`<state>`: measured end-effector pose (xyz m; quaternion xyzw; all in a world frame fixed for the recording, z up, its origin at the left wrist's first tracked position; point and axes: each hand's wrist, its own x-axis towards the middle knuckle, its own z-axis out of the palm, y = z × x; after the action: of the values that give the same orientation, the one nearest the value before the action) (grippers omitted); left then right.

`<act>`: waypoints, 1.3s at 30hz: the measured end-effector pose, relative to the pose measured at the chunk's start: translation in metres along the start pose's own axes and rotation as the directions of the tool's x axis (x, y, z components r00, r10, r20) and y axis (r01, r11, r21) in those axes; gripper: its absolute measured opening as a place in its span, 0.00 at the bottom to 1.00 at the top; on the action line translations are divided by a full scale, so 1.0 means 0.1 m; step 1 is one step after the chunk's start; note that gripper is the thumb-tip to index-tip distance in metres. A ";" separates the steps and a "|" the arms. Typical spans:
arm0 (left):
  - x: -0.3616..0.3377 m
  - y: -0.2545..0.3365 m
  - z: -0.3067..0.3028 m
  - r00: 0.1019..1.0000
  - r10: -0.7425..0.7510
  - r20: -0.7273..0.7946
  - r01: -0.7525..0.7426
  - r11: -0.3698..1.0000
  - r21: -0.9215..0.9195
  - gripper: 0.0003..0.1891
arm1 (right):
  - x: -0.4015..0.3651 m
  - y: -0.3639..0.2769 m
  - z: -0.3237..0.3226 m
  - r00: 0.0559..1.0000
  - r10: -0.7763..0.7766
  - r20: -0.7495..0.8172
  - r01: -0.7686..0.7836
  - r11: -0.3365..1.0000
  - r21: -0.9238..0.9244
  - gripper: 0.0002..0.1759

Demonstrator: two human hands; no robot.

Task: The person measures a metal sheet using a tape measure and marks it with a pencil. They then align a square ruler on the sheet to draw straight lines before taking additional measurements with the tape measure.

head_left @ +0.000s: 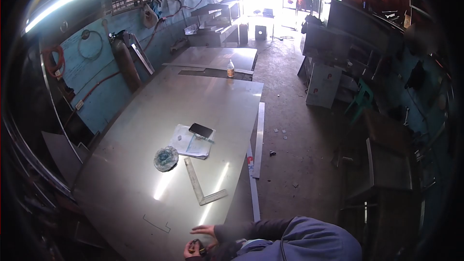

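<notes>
At the bottom edge, my left hand is closed around a small black and yellow tape measure, partly cut off by the frame. Just above it my right hand reaches over the metal sheet, fingers stretched out and holding nothing. A thin dark bent line is drawn on the sheet left of my hands. Farther up lies a metal try square. Beyond that are a sheaf of papers with a dark phone on it, and a round bowl-like thing wrapped in plastic.
A plastic bottle stands at the sheet's far end, before another metal sheet. Metal strips lean along the right side. A gas cylinder stands by the left wall. At right are a green chair and a metal cabinet.
</notes>
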<state>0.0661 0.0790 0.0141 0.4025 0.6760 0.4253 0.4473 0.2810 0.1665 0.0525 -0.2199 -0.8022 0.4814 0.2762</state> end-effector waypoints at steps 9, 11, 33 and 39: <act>-0.34 0.92 0.40 0.874 -0.318 0.368 0.399 0.902 -0.168 0.32 | -0.42 -0.63 -0.18 0.910 0.336 -0.244 -0.309 0.940 0.143 0.34; -0.32 0.81 0.39 0.889 -0.250 0.383 0.329 0.931 -0.156 0.34 | -0.58 -0.63 -0.16 0.847 0.417 -0.328 -0.388 0.909 0.154 0.31; -1.97 -0.10 -0.17 0.830 0.335 0.446 -0.303 0.942 -0.144 0.39 | -2.02 -0.94 1.97 0.491 0.863 0.116 -0.351 0.075 0.933 0.30; -2.33 -0.55 -0.37 0.929 0.193 0.317 -0.021 0.880 -0.474 0.33 | -2.09 -1.73 2.41 0.458 0.888 -0.044 -0.274 0.188 0.943 0.32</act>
<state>0.0866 -0.1620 0.0323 0.3916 0.4393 0.5188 0.6200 0.2649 -0.1959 0.0659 -0.5048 -0.1519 0.7718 0.3555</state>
